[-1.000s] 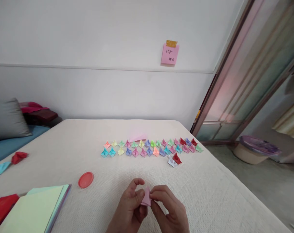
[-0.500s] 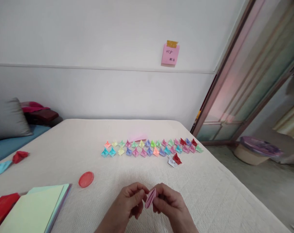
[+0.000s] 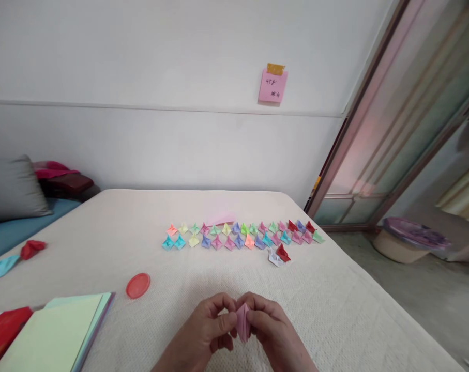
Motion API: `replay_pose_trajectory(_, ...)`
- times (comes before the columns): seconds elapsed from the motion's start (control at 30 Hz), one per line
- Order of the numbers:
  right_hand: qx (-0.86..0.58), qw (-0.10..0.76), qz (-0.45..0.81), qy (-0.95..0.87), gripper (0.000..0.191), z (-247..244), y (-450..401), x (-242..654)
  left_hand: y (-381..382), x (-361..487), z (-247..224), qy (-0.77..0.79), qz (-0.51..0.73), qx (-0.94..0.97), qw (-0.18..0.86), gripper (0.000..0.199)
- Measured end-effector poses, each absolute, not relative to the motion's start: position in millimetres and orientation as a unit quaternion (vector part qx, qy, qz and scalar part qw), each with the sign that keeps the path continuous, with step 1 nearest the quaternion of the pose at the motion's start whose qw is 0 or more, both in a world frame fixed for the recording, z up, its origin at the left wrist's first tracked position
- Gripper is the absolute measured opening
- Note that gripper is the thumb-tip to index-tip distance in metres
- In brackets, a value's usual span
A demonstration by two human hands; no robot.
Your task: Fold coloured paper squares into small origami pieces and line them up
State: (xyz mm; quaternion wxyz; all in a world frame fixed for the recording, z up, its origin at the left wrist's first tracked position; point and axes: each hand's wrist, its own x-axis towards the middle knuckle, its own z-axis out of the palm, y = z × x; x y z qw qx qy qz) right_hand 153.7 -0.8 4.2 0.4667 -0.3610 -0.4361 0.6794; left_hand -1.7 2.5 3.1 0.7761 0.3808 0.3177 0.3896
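Pinching a pink folded paper between the fingers of left hand and right hand, above the near middle of the worktop. Beyond, showing rows of coloured paper folds; to the left, a red disc.

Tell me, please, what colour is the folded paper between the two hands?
Pink; the head view shows it best.
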Motion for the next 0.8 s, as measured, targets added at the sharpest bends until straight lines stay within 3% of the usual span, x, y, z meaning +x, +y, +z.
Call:
replay_pose_trajectory(0.5,-0.499,0.471,0.543,-0.485,0.008,-37.2,13.7,154.5,7.8,7.2,-7.6,0.402,0.406,0.426,0.702,0.028)
replay_pose_trajectory(0.8,-0.452,0.452,0.638,-0.429,0.018,-12.7,8.6,151.5,11.1,6.0,-19.2,0.405,0.454,0.444,0.658,0.027)
